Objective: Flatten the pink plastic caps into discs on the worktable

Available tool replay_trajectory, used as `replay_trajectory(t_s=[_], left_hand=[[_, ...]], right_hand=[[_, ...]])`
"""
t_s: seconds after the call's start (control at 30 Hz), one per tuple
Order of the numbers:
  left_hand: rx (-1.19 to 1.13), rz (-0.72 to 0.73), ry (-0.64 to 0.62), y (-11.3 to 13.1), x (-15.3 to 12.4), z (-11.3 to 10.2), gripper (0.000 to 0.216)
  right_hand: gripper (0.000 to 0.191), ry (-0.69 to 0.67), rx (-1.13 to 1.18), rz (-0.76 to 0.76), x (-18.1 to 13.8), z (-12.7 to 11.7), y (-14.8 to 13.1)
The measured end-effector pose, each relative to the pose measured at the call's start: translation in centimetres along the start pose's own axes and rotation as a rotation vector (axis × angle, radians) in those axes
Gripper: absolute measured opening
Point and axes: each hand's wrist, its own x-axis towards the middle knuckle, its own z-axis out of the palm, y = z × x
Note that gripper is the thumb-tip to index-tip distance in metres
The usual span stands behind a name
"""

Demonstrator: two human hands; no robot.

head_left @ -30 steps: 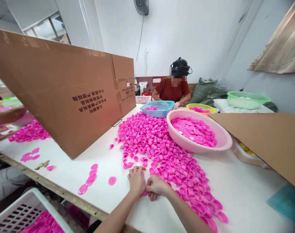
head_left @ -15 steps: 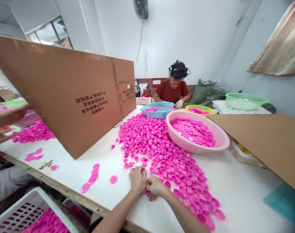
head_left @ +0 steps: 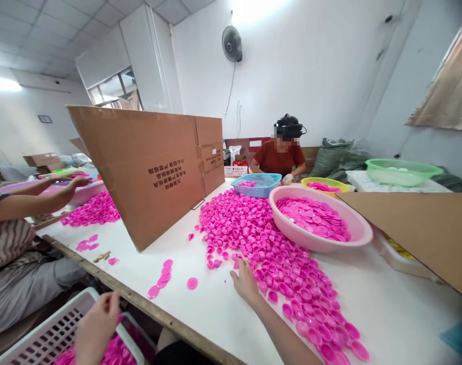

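Observation:
My right hand [head_left: 246,281] lies on the white table [head_left: 386,309] with its fingers stretched out, open, its fingertips touching the near edge of a large heap of pink caps [head_left: 253,233]. Down at the lower left, my left hand [head_left: 97,324] hangs over a white slotted basket [head_left: 36,334] that holds pink pieces [head_left: 116,351]. Its fingers are loosely extended and nothing shows in them. A short row of flat pink discs [head_left: 160,280] lies on the table between my two hands.
A pink basin [head_left: 362,237] of flat discs stands right of the heap. Behind it are a blue basket [head_left: 257,185], a yellow bowl [head_left: 325,181] and a green basket [head_left: 401,172]. A big cardboard box [head_left: 150,167] stands left, a cardboard flap [head_left: 417,228] right. One person [head_left: 280,154] sits opposite, another [head_left: 13,223] at left.
My hands were pressed together at the heap's edge. My left hand has since swung down left over the white basket, and my right hand has opened onto the caps. The view tilted up.

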Motion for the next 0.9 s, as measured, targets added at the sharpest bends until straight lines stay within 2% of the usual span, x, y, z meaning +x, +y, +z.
replay_trajectory(t_s=[0.07,0.13,0.2,0.23,0.3,0.4,0.5,0.6,0.73,0.83,0.9], left_hand=[[0.151,-0.067,-0.015,-2.8,0.9,-0.7,0.031],[0.200,0.026,0.016,-2.5,0.3,0.1,0.033],[0.102,0.229,0.000,0.7,-1.2,2.2,0.035],[0.013,0.345,-0.070,2.9,-2.0,3.6,0.035],[-0.084,0.485,-0.190,7.5,-3.4,6.4,0.035],[-0.054,0.525,-0.287,12.4,-5.0,9.7,0.037],[-0.039,0.529,-0.300,14.1,-5.8,11.5,0.034],[-0.227,0.540,-0.332,14.4,-6.0,11.9,0.033],[-0.590,0.385,-0.401,15.6,-7.1,10.6,0.034],[-0.680,0.433,-0.420,17.4,-8.6,9.9,0.031],[-0.681,0.459,-0.507,18.5,-9.5,10.1,0.028]], right_hand=[[0.046,0.011,-0.109,0.060,1.1,0.9,0.8],[0.044,0.000,-0.185,0.083,1.8,1.7,1.2],[0.042,0.004,-0.227,0.073,2.3,2.0,1.1],[0.041,0.016,-0.233,0.060,2.4,2.1,0.8],[0.037,0.061,-0.210,0.006,2.2,1.7,0.3],[0.027,0.092,-0.191,-0.107,0.9,1.1,-0.3],[0.019,-0.004,-0.279,-0.122,-1.3,1.1,0.0],[0.018,-0.080,-0.204,-0.109,-3.1,1.6,1.0],[0.032,0.040,0.107,-0.040,-3.8,1.0,2.2],[0.041,0.107,0.209,-0.016,-3.5,0.0,2.7],[0.042,0.088,0.238,-0.030,-3.4,-0.4,2.9]])
